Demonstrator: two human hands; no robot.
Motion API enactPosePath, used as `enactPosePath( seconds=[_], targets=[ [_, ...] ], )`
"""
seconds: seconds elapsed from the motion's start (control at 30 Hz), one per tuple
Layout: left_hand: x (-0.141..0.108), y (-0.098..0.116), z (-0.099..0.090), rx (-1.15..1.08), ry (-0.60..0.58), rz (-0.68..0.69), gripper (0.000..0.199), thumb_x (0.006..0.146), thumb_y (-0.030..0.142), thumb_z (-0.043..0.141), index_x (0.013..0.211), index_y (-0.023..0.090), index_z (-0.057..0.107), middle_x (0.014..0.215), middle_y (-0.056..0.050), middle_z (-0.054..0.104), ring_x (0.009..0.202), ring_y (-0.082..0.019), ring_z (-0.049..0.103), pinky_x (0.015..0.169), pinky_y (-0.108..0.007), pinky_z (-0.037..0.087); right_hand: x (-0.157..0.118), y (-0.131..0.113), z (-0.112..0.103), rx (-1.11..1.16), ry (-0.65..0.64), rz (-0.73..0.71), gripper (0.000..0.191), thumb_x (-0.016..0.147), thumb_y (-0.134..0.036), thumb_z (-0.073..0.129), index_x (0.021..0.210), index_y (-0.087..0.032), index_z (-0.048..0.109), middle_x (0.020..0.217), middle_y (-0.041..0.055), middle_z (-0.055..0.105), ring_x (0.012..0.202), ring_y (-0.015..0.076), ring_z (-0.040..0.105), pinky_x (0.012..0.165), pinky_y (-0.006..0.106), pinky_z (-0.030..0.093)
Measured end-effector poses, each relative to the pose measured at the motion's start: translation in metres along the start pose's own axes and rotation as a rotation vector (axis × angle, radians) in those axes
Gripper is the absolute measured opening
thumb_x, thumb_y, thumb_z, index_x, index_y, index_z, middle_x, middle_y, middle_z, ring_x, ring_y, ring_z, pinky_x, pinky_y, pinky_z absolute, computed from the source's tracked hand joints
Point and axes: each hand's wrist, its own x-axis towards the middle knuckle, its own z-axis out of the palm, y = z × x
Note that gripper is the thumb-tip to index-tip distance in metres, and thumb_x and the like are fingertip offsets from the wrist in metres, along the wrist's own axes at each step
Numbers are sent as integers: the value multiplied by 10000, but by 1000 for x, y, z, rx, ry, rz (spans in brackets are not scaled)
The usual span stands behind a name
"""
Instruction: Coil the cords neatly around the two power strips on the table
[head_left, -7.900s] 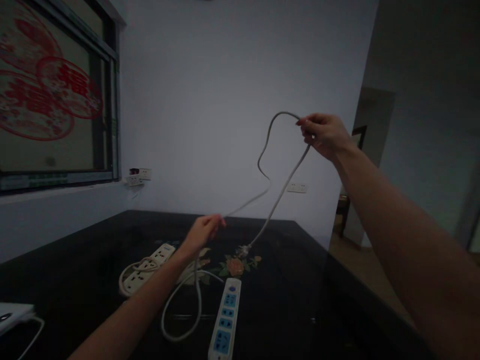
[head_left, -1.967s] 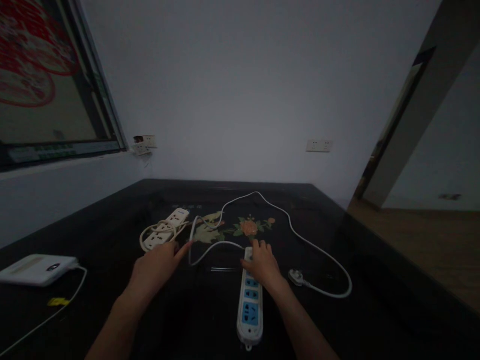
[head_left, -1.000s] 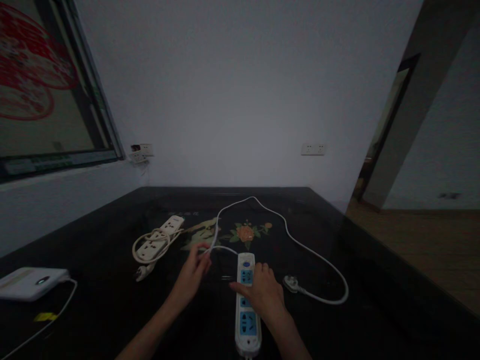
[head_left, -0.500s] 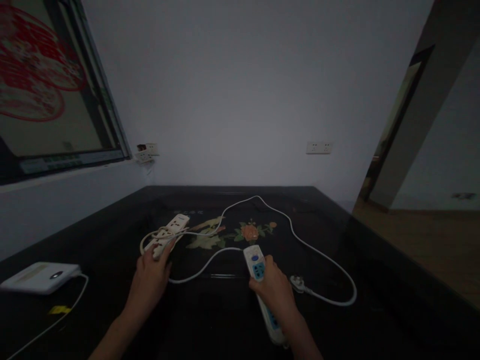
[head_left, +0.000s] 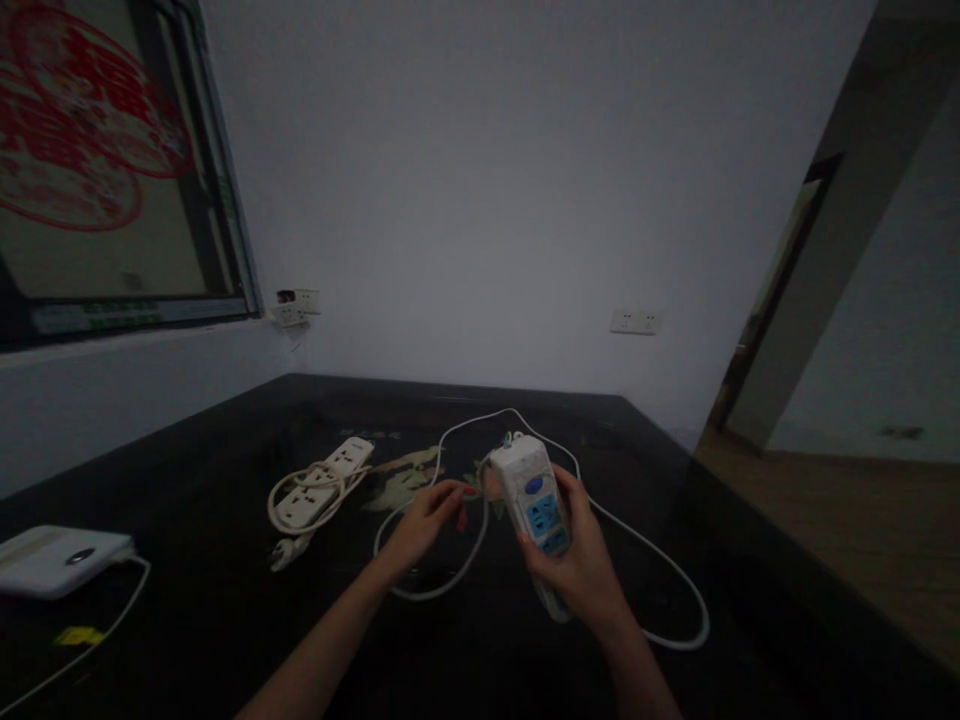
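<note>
My right hand [head_left: 574, 560] is wrapped round a white power strip [head_left: 525, 462] with blue sockets and a blue switch, its far end tilted up off the table. From that end a white cord [head_left: 482, 535] loops down onto the table and runs round behind and to the right. Left of the strip, my left hand [head_left: 431, 525] hovers with its fingers apart and slightly curled, nothing in them. Farther left lies a second white power strip [head_left: 334, 475], its own cord coiled over it and its plug [head_left: 287, 552] at the near end.
On the black glossy table [head_left: 247, 450] a white box-like device [head_left: 64, 560] with a cable lies at the left, near a yellow tag [head_left: 79, 636]. Wall sockets [head_left: 636, 321] are on the wall behind. A window [head_left: 112, 180] is at upper left.
My left hand has let go of the coiled strip and moved right. My right hand has raised the blue-socket strip off the table; its plug no longer shows.
</note>
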Motion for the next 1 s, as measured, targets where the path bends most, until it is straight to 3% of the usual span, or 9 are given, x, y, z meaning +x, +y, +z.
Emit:
enactPosePath(
  seconds=[0.07, 0.17, 0.23, 0.33, 0.43, 0.57, 0.77, 0.9, 1.0],
  targets=[
    [-2, 5, 3, -52, 31, -14, 408, 865, 515, 465, 881, 149, 645, 657, -10, 595, 637, -167, 575, 665, -301, 482, -1, 6, -2, 6, 58, -45, 644, 688, -178, 631, 1268, -211, 354, 1188, 114, 557, 1074, 240, 586, 903, 373, 495],
    [-6, 15, 14, -151, 104, 19, 351, 827, 464, 571, 1027, 182, 624, 1009, -68, 650, 952, -219, 601, 834, -336, 477, -7, 13, -1, 15, 63, -94, 640, 693, -181, 634, 1270, -217, 360, 1186, 113, 563, 1070, 240, 597, 895, 361, 508],
    [-8, 19, 26, -260, 19, 45, 448, 803, 417, 629, 1202, 227, 552, 1270, -87, 565, 1183, -243, 508, 974, -372, 415, -10, 14, 0, 36, 38, -126, 650, 697, -179, 638, 1284, -228, 362, 1204, 105, 563, 1086, 236, 594, 903, 347, 507],
    [-10, 25, 45, -414, -116, 27, 578, 747, 400, 701, 1272, 250, 513, 1384, -97, 487, 1249, -272, 464, 1023, -416, 376, -14, 14, 1, 77, 4, -152, 666, 703, -188, 645, 1305, -238, 364, 1229, 96, 562, 1114, 233, 583, 920, 332, 499],
    [-12, 32, 52, -453, -74, 4, 478, 715, 440, 715, 1127, 217, 623, 1226, -99, 614, 1150, -292, 543, 979, -424, 413, -18, 13, 1, 113, -62, -157, 687, 704, -205, 652, 1328, -248, 368, 1267, 91, 551, 1160, 239, 556, 962, 340, 471],
    [-10, 37, 35, -372, 132, 83, 294, 736, 452, 679, 853, 183, 671, 892, -56, 697, 921, -238, 627, 852, -352, 478, -21, 12, 2, 139, -102, -173, 727, 700, -215, 652, 1359, -279, 353, 1334, 80, 514, 1217, 241, 517, 1004, 347, 435],
    [-11, 42, -6, -371, 497, 215, 213, 751, 355, 690, 777, 164, 599, 665, 8, 618, 672, -145, 597, 683, -251, 468, -17, 12, -2, 26, -18, -164, 739, 691, -152, 652, 1357, -280, 357, 1268, 87, 577, 1122, 235, 594, 928, 340, 500],
    [-18, 54, -17, -377, 592, 271, 222, 728, 356, 711, 741, 163, 602, 557, 44, 525, 510, -89, 468, 496, -184, 368, -15, 10, 0, -27, 18, -154, 762, 697, -142, 645, 1380, -278, 335, 1280, 92, 574, 1105, 238, 607, 911, 355, 517],
    [-23, 59, -19, -400, 630, 269, 220, 706, 346, 735, 736, 164, 615, 539, 51, 486, 487, -73, 416, 452, -163, 315, -13, 10, 2, -55, 45, -173, 756, 703, -148, 644, 1382, -281, 338, 1286, 89, 568, 1104, 241, 607, 904, 361, 524]
  ],
)
